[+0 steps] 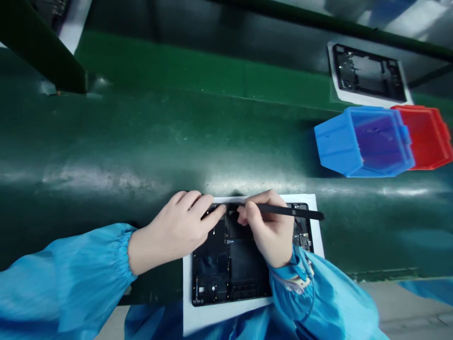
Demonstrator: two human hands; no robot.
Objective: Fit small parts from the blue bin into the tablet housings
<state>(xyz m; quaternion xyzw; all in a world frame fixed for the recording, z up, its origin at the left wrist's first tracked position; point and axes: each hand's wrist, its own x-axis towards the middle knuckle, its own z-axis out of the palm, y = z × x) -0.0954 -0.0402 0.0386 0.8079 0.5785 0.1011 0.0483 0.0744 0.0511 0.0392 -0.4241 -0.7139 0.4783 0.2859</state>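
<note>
Loose blue sleeves reach in from eight o'clock and between four and five, their cuffs gathered; a strap with a thin cord circles the right wrist. Between them, at six o'clock, an opened black tablet lies on a white sheet at the near edge of the green tabletop. The left hand bends over the tablet's rim at its eleven o'clock, one fingertip touching there; whether its fingers grip anything, I cannot tell. The right hand has its fingers closed pen-fashion on a slim black tool, whose shaft points to three o'clock while the hand covers its tip near the tablet's twelve o'clock edge. Small circuitry shows at the tablet's three o'clock end.

Toward three o'clock, a blue plastic bin sits just beside a red bin. Beyond them, at two o'clock, lies a black device frame. At ten o'clock stands a dark green post.
</note>
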